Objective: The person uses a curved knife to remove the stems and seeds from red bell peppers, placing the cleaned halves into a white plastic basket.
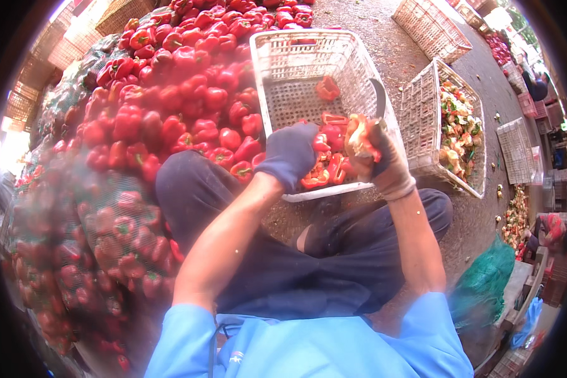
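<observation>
Outdoors, dirt ground; right hand clamped on pepper half, left hand curled, grip unclear, over basket.

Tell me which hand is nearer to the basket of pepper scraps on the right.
Right. The right hand, in a light glove and holding a pepper piece with a knife, is just beside the scrap basket. The left hand, dark-gloved, is farther off, over the white crate.
</observation>
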A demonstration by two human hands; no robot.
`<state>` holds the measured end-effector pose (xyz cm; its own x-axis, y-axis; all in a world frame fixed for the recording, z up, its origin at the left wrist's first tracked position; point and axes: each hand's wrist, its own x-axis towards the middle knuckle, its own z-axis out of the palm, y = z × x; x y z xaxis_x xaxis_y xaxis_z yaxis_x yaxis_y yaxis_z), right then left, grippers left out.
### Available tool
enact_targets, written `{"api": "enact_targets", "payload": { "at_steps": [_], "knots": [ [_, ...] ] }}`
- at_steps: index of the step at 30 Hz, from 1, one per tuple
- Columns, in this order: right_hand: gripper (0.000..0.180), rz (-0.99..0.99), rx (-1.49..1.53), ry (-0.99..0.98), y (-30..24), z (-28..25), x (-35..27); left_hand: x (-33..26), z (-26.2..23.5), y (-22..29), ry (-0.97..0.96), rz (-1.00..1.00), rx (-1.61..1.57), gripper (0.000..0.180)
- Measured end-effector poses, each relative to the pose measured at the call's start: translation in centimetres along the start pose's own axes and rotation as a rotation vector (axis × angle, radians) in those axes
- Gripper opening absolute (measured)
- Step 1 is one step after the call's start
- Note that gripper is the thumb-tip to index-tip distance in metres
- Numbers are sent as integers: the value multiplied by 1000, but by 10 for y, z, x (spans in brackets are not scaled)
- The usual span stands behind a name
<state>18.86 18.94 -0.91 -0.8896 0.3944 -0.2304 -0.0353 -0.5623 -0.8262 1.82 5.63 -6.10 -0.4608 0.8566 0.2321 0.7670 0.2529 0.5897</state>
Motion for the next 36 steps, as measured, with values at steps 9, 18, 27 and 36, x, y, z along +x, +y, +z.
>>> {"api": "enact_targets", "payload": {
  "at_steps": [9, 18, 27, 36],
  "knots": [
    [44, -59, -348, 441, -5, 19, 0, 7, -30, 24, -343, -455, -1015, 59],
    [30, 132, -324, 378, 16, 25, 7, 0, -33, 38, -467, -455, -1195, 42],
    [39, -2, -137, 104, 28, -9, 17, -2, -30, 36, -366, -461, -1284, 45],
    [35, -97, -396, 165, -23, 38, -2, -1, -34, 23, -280, -689, -1281, 37]
  ]
}}
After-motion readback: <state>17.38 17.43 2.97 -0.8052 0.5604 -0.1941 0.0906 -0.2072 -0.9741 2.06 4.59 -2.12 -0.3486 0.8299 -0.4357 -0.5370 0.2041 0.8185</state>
